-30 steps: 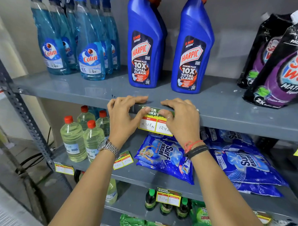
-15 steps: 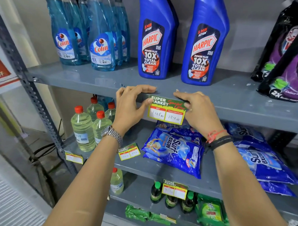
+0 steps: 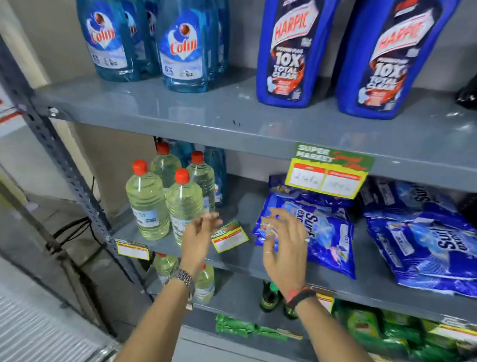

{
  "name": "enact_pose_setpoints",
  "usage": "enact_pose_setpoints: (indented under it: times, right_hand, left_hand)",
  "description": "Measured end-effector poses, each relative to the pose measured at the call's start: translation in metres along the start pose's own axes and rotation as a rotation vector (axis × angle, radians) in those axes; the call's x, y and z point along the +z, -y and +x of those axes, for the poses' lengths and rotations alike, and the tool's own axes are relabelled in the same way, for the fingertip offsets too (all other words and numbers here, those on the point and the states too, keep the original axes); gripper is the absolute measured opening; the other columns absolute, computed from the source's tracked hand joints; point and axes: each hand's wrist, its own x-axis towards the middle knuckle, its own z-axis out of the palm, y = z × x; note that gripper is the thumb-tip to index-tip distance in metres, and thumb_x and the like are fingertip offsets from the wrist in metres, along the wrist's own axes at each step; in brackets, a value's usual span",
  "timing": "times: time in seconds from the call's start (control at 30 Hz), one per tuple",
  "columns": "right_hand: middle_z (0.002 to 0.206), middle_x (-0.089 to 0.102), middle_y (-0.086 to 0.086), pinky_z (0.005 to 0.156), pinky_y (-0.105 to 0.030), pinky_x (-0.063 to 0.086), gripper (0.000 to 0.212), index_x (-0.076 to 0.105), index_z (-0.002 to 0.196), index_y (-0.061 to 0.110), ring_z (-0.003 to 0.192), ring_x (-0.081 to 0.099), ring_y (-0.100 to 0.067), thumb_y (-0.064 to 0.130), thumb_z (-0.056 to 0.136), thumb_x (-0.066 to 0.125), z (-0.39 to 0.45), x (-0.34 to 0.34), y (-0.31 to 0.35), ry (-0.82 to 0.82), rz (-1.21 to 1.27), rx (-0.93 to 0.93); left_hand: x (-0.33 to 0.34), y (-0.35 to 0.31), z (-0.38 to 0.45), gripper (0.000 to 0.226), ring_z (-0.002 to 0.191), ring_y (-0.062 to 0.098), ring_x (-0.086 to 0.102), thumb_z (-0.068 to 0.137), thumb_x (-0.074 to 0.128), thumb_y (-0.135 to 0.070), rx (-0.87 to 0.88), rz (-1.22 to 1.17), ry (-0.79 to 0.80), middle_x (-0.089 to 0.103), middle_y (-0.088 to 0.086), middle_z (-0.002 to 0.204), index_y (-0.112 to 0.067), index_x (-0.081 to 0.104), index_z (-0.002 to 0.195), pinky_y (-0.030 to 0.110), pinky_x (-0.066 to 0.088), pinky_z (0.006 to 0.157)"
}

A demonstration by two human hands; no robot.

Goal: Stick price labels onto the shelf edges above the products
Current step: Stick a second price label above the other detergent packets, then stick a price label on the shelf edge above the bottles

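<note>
A green, yellow and red price label (image 3: 329,169) hangs on the front edge of the upper grey shelf (image 3: 179,134), above the blue Surf Excel packets (image 3: 319,233). Both my hands are below it and touch nothing. My left hand (image 3: 199,234) has its fingers apart in front of the clear red-capped bottles (image 3: 149,198). It is just left of a second label (image 3: 229,236) that lies tilted on the middle shelf. My right hand (image 3: 284,243) hovers spread over the left Surf packet, blurred by motion.
Blue Harpic bottles (image 3: 289,46) and Colin spray bottles (image 3: 183,41) stand on the upper shelf. More Surf packets (image 3: 434,249) lie at the right. Another label (image 3: 132,249) sits on the middle shelf's edge beside the slotted upright (image 3: 68,168). Green packets (image 3: 375,332) fill the lower shelf.
Both hands have let go of the label on the upper shelf edge and dropped to the middle shelf. The label stays on the edge. The view has shifted closer and lower.
</note>
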Motion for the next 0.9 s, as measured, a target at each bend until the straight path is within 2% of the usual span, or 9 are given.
enact_pose_setpoints:
  times: [0.1,0.17,0.23,0.4,0.5,0.63,0.73,0.8,0.9]
  right_hand:
    - [0.124,0.055,-0.007,0.102,-0.032,0.033,0.037,0.056,0.113,0.013,0.118,0.046,-0.027,0.001,0.079,0.049,0.000,0.062,-0.015,0.286,0.010,0.252]
    - [0.123,0.055,-0.015,0.103,-0.032,0.032,0.041,0.052,0.120,0.007,0.119,0.049,-0.033,0.000,0.081,0.048,0.009,0.095,-0.020,0.438,-0.023,0.367]
    - [0.120,0.059,-0.019,0.099,-0.038,0.039,0.044,0.050,0.125,0.008,0.115,0.053,-0.036,0.001,0.082,0.047,0.020,0.122,-0.022,0.537,-0.120,0.452]
    - [0.121,0.063,-0.015,0.091,-0.041,0.046,0.039,0.054,0.123,0.019,0.113,0.058,-0.034,0.010,0.086,0.048,0.044,0.163,-0.030,0.685,-0.362,0.523]
    - [0.112,0.070,-0.008,0.092,-0.038,0.048,0.029,0.065,0.110,0.025,0.106,0.063,-0.029,0.020,0.082,0.056,0.046,0.176,-0.034,0.639,-0.394,0.594]
    - [0.102,0.072,-0.009,0.088,-0.036,0.051,0.023,0.070,0.097,0.021,0.096,0.065,-0.031,0.011,0.080,0.059,0.051,0.179,-0.031,0.517,-0.378,0.673]
    - [0.091,0.073,-0.008,0.078,-0.031,0.054,0.015,0.072,0.082,0.020,0.089,0.068,-0.029,0.008,0.075,0.066,0.054,0.172,-0.031,0.467,-0.206,0.761]
    - [0.082,0.073,-0.006,0.070,-0.025,0.051,0.013,0.073,0.079,0.019,0.083,0.069,-0.023,0.008,0.071,0.071,0.057,0.159,-0.030,0.402,-0.026,0.832]
    - [0.087,0.074,-0.006,0.076,-0.031,0.055,0.016,0.075,0.080,0.019,0.081,0.069,-0.018,0.019,0.065,0.080,0.058,0.129,-0.030,0.277,0.203,0.961]
  left_hand:
    - [-0.024,0.027,0.020,0.025,0.080,0.015,0.065,0.098,0.040,-0.017,-0.053,0.069,0.095,0.067,0.001,0.085,-0.006,0.063,0.093,0.022,0.055,0.075]
    - [-0.037,0.037,0.030,0.027,0.076,0.009,0.067,0.098,0.041,-0.019,-0.075,0.110,0.179,0.067,-0.004,0.082,-0.013,0.064,0.086,0.022,0.054,0.071]
    - [-0.048,0.050,0.043,0.028,0.081,0.014,0.067,0.098,0.042,-0.019,-0.104,0.170,0.275,0.069,-0.001,0.083,-0.020,0.065,0.082,0.035,0.052,0.078]
    - [-0.058,0.072,0.054,0.018,0.085,0.023,0.063,0.089,0.050,-0.023,-0.144,0.190,0.428,0.067,0.008,0.085,-0.021,0.063,0.078,0.033,0.052,0.077]
    - [-0.062,0.082,0.053,0.019,0.087,0.021,0.065,0.091,0.050,-0.019,-0.223,0.239,0.424,0.069,0.001,0.083,-0.024,0.063,0.077,0.044,0.050,0.087]
    - [-0.066,0.086,0.054,0.020,0.088,0.027,0.066,0.091,0.052,-0.015,-0.304,0.273,0.416,0.070,-0.003,0.081,-0.023,0.064,0.077,0.045,0.051,0.089]
    - [-0.068,0.085,0.060,0.015,0.097,0.030,0.068,0.078,0.054,-0.031,-0.316,0.297,0.372,0.072,-0.009,0.078,-0.029,0.066,0.068,0.049,0.049,0.095]
    - [-0.069,0.083,0.059,0.019,0.097,0.029,0.066,0.085,0.055,-0.027,-0.324,0.307,0.359,0.071,0.002,0.084,-0.030,0.063,0.069,0.049,0.048,0.097]
    - [-0.063,0.070,0.049,0.023,0.088,0.023,0.059,0.091,0.055,-0.030,-0.316,0.277,0.368,0.063,0.008,0.088,-0.028,0.057,0.069,0.046,0.047,0.094]
